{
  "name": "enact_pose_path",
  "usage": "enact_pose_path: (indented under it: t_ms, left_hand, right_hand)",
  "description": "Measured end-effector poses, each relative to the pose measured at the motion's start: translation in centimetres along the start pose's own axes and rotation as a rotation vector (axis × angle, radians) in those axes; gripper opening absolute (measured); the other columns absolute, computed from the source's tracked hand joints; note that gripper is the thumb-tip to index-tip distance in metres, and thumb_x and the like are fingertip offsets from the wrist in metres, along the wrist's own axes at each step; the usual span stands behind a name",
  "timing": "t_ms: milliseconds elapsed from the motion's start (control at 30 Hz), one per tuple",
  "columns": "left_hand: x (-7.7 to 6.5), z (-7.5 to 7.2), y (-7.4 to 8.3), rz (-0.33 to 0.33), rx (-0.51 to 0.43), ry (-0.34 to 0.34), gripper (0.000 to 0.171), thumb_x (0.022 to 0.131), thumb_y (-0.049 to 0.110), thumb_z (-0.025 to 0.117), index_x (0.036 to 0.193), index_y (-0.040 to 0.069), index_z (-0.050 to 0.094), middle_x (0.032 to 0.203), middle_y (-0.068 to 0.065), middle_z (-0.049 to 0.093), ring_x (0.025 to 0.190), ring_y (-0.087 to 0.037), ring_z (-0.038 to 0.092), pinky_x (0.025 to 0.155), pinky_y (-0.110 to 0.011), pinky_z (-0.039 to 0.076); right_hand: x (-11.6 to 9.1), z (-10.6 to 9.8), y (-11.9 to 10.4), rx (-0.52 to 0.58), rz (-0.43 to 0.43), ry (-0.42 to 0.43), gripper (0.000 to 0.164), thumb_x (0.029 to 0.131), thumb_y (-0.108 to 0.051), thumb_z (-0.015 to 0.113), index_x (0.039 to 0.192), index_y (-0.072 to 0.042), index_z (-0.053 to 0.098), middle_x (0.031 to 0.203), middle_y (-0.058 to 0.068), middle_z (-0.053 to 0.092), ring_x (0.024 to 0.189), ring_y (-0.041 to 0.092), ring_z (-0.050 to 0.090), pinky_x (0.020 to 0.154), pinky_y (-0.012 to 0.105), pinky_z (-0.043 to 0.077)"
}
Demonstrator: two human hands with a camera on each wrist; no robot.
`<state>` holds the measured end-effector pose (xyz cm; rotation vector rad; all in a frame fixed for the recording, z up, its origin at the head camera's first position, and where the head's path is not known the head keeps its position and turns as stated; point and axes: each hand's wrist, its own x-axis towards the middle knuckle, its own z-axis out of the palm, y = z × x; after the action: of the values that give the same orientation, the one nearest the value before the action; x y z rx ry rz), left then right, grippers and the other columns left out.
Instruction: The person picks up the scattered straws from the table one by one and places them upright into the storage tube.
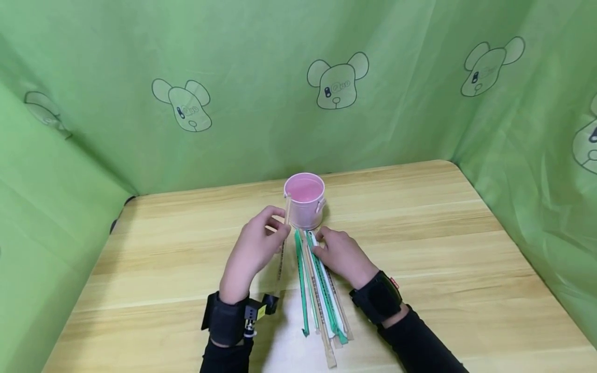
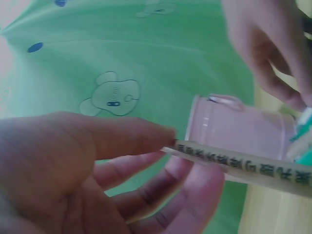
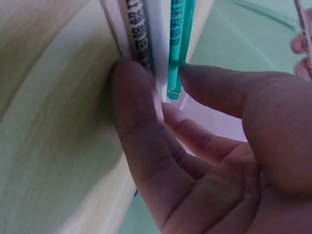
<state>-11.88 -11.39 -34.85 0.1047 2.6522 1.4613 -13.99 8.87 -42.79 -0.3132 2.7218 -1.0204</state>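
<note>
My left hand [image 1: 258, 241] pinches a straw in a beige paper wrapper [image 1: 281, 261] between thumb and fingers. Dark printed characters run along this wrapper in the left wrist view, and its upper end stands in front of the bucket's rim in the head view. A loose bundle of wrapped straws [image 1: 322, 290], green, white and beige, lies on the table. At the bundle's far end, my right hand [image 1: 345, 254] holds several of them, thumb against a green wrapper [image 3: 174, 58] and index finger on the other side. A pink bucket [image 1: 305, 213] stands upright just beyond the bundle.
The light wood table [image 1: 448, 259] extends to both sides of the hands. Green cloth [image 1: 261, 140] printed with bear heads hangs behind the table and along its left and right. The bucket's small handle [image 1: 321, 205] hangs on its right side.
</note>
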Motion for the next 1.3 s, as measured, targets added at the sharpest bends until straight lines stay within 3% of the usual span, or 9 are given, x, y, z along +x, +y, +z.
enact_pose_path:
  t_ms: [233,400,700,900,1100,1300]
  left_hand:
    - [0.0,-0.8,0.6,0.127,-0.193,0.121,0.026,0.105,0.011,0.068,0.130,0.005,0.064,0.116,-0.014,0.069,0.102,-0.029,0.069,0.084,-0.044,0.063]
    - [0.2,-0.8,0.9,0.248,-0.364,0.234,0.021,0.103,0.003,0.068,0.124,0.001,0.064,0.114,-0.016,0.067,0.101,-0.029,0.070,0.087,-0.047,0.063]
    - [0.9,-0.2,0.7,0.500,-0.561,0.474,0.020,0.102,0.001,0.071,0.119,-0.005,0.063,0.115,-0.017,0.065,0.104,-0.031,0.068,0.091,-0.044,0.062]
    - [1.6,0.1,0.3,0.608,-0.680,0.611,0.019,0.101,-0.002,0.071,0.118,-0.004,0.063,0.115,-0.021,0.063,0.103,-0.033,0.066,0.090,-0.045,0.062]
    - [2.0,0.5,0.1,0.642,-0.698,0.649,0.019,0.101,-0.003,0.070,0.118,-0.005,0.061,0.117,-0.021,0.063,0.105,-0.035,0.065,0.092,-0.045,0.061]
    - [2.9,1.3,-1.0,0.555,-0.567,0.577,0.020,0.102,0.003,0.072,0.117,-0.006,0.063,0.118,-0.014,0.066,0.110,-0.030,0.067,0.094,-0.041,0.060]
  right_hand:
    - [0.0,0.1,0.1,-0.013,0.015,-0.007,0.028,0.101,-0.017,0.075,0.123,-0.001,0.067,0.075,0.003,0.058,0.066,0.018,0.055,0.061,0.034,0.047]
    - [0.0,0.1,0.1,0.004,0.011,-0.009,0.029,0.101,-0.015,0.075,0.125,0.000,0.067,0.075,0.003,0.058,0.065,0.018,0.055,0.060,0.033,0.046]
    - [0.1,0.4,0.2,-0.001,0.007,-0.009,0.028,0.101,-0.013,0.074,0.125,0.000,0.068,0.076,0.002,0.058,0.066,0.018,0.056,0.061,0.033,0.047]
    - [0.2,0.4,0.2,0.000,0.010,-0.020,0.030,0.101,-0.013,0.073,0.127,0.000,0.067,0.078,0.003,0.058,0.067,0.019,0.055,0.061,0.034,0.047]
    - [0.3,0.4,0.1,-0.013,0.000,-0.019,0.031,0.101,-0.013,0.073,0.129,0.000,0.067,0.077,0.003,0.058,0.067,0.019,0.055,0.062,0.034,0.047]
    - [0.2,0.3,0.1,0.000,0.003,-0.026,0.032,0.101,-0.012,0.073,0.129,0.001,0.067,0.076,0.003,0.058,0.066,0.018,0.055,0.061,0.033,0.046]
